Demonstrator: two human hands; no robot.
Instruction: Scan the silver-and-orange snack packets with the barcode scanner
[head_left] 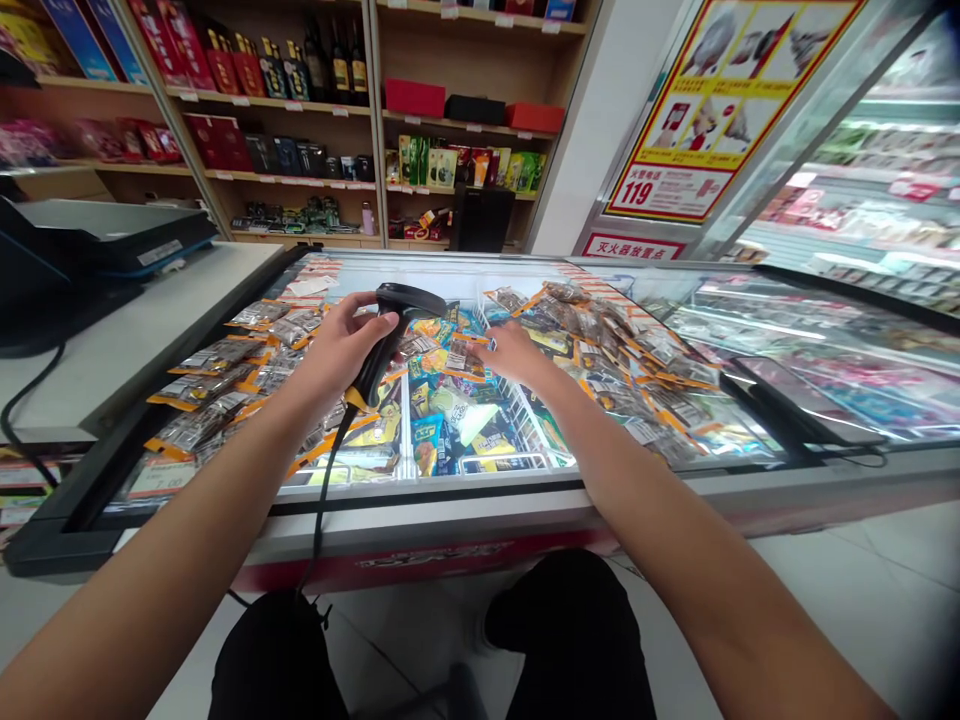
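Observation:
My left hand (343,340) is closed around the handle of a black barcode scanner (411,299), whose head points right. Its black cable (328,490) hangs down over the front of the chest freezer. Just right of the scanner, my right hand (519,356) pinches the edge of a small snack packet (465,357) with orange trim and a pale label facing up. The packet is over the freezer's glass top. Similar packets lie in a left pile (217,385) and a right pile (600,330). Under the glass are colourful frozen goods (472,420) and a white wire basket (521,410).
The freezer's front rim (450,500) runs before my knees. A counter (67,390) with a dark device (150,235) stands at the left. Wooden shelves (285,100) with bottles and boxes are behind. A black freezer handle (795,405) lies to the right.

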